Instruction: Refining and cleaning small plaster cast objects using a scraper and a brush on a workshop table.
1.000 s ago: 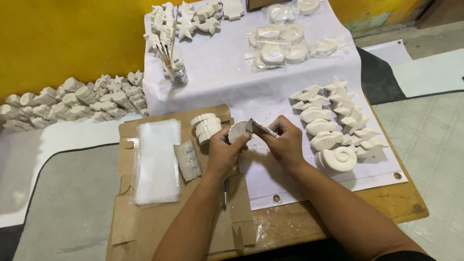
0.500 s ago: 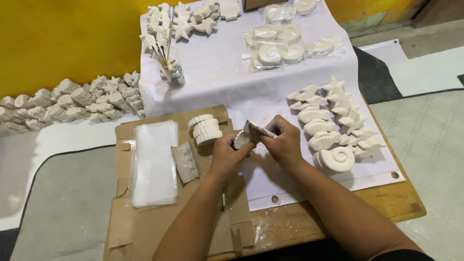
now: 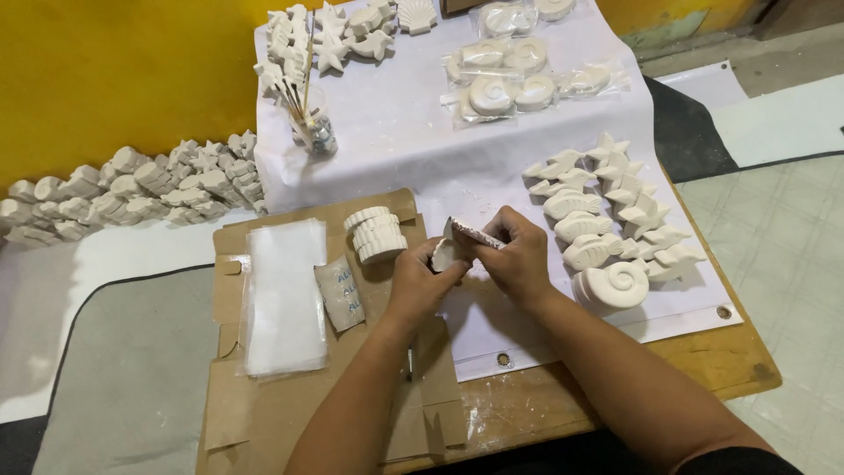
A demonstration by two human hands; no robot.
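Yellow wall (image 3: 105,79) behind; wooden table (image 3: 703,369) carries a white sheet (image 3: 396,141) and flattened cardboard (image 3: 264,413). On the sheet: rows of white plaster fish and stars (image 3: 607,207), one large spiral shell (image 3: 611,286). On the cardboard: clear bags (image 3: 283,295), a stack of round casts (image 3: 376,235).

Left hand (image 3: 420,283) closed around a small white cast (image 3: 444,255), held above the cardboard's edge. Right hand (image 3: 517,255) pinches a sanding strip (image 3: 475,234) against its top edge.

Judgement: light, even strokes; support the cast close to the worked edge, since plaster chips easily.
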